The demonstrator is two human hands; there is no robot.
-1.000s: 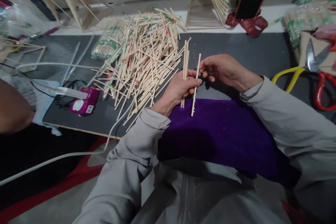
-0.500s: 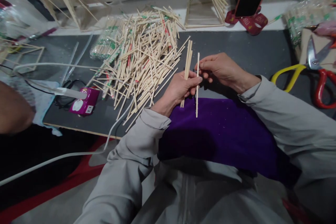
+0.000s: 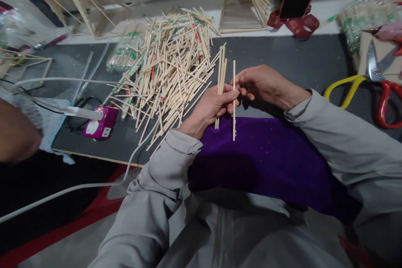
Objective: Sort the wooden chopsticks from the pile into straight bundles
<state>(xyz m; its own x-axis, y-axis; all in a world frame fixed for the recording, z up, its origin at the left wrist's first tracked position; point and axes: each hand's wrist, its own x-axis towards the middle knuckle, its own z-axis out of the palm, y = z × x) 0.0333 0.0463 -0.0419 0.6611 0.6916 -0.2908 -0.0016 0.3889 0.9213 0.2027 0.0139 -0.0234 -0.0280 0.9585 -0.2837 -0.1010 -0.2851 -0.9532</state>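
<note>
My left hand [image 3: 213,102] is closed around a small bundle of thin wooden chopsticks [image 3: 222,69], which stand nearly upright from its fingers. A single chopstick [image 3: 234,127] stands just right of the bundle, close to the left thumb tip. Its upper part is at the fingertips of my right hand [image 3: 259,83], whose fingers are curled and pinched at it; the exact contact is partly hidden. Below both hands a purple cloth [image 3: 260,155] covers my lap. Beyond the left hand lies a heap of loose chopsticks [image 3: 176,67].
Scissors [image 3: 373,77] with yellow and red handles lie right. Wrapped chopsticks [image 3: 125,46] sit by the heap. A magenta plug adapter [image 3: 100,122] and white cable [image 3: 84,184] are left. A stick frame [image 3: 245,0] stands at the back. Another person's arm [image 3: 19,132] shows at left.
Both hands keep nearly the same pose. The bundle and the single chopstick have shifted very slightly left in view, along with the whole scene.
</note>
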